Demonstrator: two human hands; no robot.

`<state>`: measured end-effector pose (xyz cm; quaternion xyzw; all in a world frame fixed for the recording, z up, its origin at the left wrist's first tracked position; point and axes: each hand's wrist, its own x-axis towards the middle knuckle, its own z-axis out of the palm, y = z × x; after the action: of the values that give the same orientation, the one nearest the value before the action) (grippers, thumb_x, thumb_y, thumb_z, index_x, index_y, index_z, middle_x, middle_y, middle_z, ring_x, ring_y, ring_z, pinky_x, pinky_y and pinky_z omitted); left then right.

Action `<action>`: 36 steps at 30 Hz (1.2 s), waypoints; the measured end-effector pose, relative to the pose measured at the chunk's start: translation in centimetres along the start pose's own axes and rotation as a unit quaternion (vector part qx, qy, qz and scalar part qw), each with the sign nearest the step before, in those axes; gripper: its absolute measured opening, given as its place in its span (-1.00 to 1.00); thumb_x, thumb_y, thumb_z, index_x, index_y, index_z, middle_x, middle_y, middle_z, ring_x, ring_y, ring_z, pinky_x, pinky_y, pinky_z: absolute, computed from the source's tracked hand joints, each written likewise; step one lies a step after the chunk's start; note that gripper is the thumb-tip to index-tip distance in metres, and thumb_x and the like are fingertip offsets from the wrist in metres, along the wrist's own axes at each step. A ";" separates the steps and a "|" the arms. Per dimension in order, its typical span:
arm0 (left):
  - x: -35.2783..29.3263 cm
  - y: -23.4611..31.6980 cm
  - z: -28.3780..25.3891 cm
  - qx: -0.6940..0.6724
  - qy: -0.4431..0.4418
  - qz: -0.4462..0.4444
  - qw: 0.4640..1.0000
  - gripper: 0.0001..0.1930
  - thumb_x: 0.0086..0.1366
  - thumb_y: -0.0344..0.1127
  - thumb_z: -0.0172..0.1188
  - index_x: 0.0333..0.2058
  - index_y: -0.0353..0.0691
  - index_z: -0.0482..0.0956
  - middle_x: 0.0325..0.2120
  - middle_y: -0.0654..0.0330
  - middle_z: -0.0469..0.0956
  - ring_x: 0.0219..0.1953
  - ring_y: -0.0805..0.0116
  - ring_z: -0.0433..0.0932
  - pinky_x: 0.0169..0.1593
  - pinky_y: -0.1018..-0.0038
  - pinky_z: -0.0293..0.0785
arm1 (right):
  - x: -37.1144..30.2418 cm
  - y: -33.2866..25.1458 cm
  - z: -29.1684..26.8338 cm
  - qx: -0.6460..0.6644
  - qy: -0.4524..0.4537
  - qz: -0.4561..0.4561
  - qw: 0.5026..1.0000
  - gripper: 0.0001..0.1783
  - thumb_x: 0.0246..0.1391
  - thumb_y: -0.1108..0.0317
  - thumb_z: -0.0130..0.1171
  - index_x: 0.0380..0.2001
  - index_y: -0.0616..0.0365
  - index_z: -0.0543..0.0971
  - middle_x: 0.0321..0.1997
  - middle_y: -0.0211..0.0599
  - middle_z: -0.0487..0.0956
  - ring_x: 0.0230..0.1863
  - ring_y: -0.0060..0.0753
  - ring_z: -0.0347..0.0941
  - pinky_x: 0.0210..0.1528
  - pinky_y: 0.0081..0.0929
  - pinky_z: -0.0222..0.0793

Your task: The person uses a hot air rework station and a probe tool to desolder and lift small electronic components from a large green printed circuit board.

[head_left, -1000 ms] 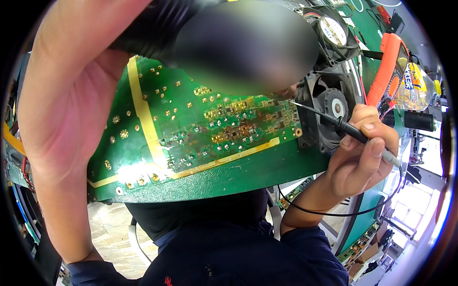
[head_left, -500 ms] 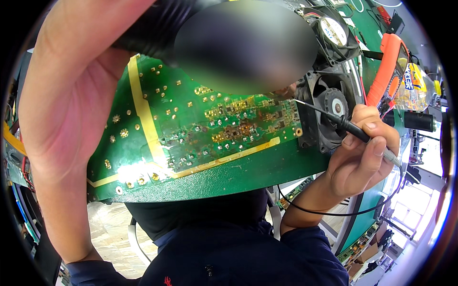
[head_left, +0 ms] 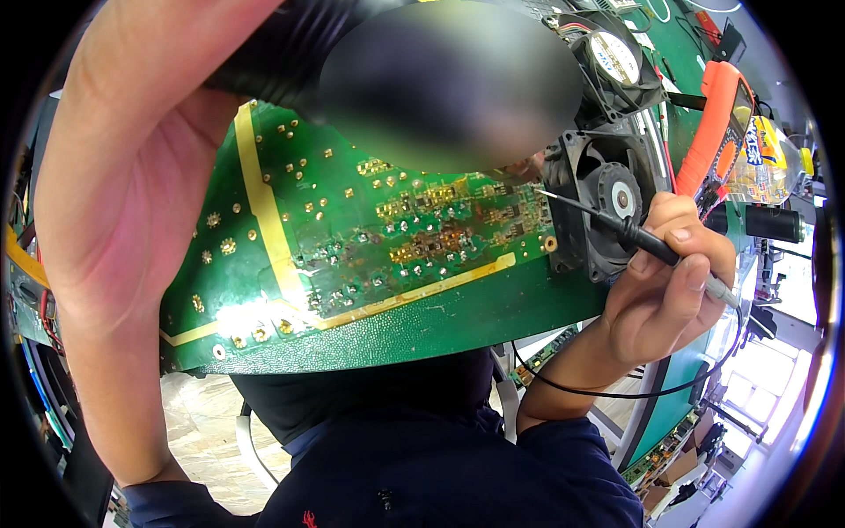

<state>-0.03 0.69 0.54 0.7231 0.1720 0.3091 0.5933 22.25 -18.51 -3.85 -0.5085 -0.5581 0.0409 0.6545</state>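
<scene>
A black test probe (head_left: 641, 236) with a grey tail and a black cable is pinched in the fingers of my right hand (head_left: 662, 295). Its thin metal tip points left, at the right end of a green circuit board (head_left: 396, 308), close to small parts there; whether it touches cannot be made out. The board shows gold strips, solder joints and a browned patch. My left hand (head_left: 132, 185) is large and raised at the left, over the board's left part. Its fingers run past the upper edge or are hidden. A blurred oval covers the board's far middle.
Two black cooling fans (head_left: 591, 242) (head_left: 623, 84) stand beyond the board's right end. An orange-red multimeter (head_left: 704, 150) and a clear bottle with a yellow label (head_left: 764, 158) are farther right. A dark ribbed object (head_left: 286, 53) lies at the top. The green bench edge crosses below the board.
The probe tip has shifted very slightly left and toward me, and my right hand with it. My left hand and the board look nearly the same.
</scene>
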 end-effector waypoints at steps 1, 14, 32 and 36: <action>0.0 0.0 0.0 0.000 -0.004 0.000 1.000 -0.51 0.34 -0.07 -0.31 -0.01 -0.41 0.25 -0.03 0.06 0.33 0.00 0.40 0.34 0.09 0.47 0.22 | 0.0 0.0 0.0 0.000 0.000 0.001 1.000 -0.76 0.12 0.34 -0.18 -0.39 0.32 0.38 -0.75 -0.39 0.23 -0.55 -0.51 0.08 -0.45 -0.54 -0.07; 0.1 0.0 -0.4 0.000 -0.017 0.016 1.000 -0.51 0.34 -0.07 -0.33 -0.01 -0.42 0.25 -0.02 0.07 0.31 0.04 0.39 0.30 0.12 0.46 0.19 | 0.3 0.2 0.2 -0.021 0.037 -0.018 0.999 -0.74 0.07 0.28 -0.05 -0.47 0.33 0.38 -0.77 -0.31 0.29 -0.66 -0.55 0.16 -0.59 -0.66 0.02; 0.0 -0.1 -0.3 -0.019 -0.005 0.003 1.000 -0.49 0.33 -0.05 -0.30 0.00 -0.43 0.25 -0.01 0.06 0.30 0.05 0.39 0.29 0.13 0.45 0.15 | -0.2 0.0 -0.3 -0.015 0.012 0.010 1.000 -0.73 0.14 0.31 -0.20 -0.31 0.32 0.39 -0.66 -0.31 0.27 -0.54 -0.53 0.10 -0.48 -0.61 -0.03; 0.0 0.1 -0.4 -0.056 -0.017 -0.010 0.998 -0.48 0.31 -0.03 -0.24 0.00 -0.43 0.25 -0.01 0.07 0.28 0.07 0.39 0.25 0.13 0.44 0.11 | 0.1 0.2 0.0 -0.016 0.085 -0.007 0.996 -0.72 0.07 0.29 -0.06 -0.41 0.37 0.38 -0.60 -0.14 0.35 -0.67 -0.57 0.19 -0.66 -0.74 0.09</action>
<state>-0.27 0.96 0.70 0.6922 0.1520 0.3001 0.6386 22.41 -18.30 -3.94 -0.5169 -0.5045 -0.0162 0.6914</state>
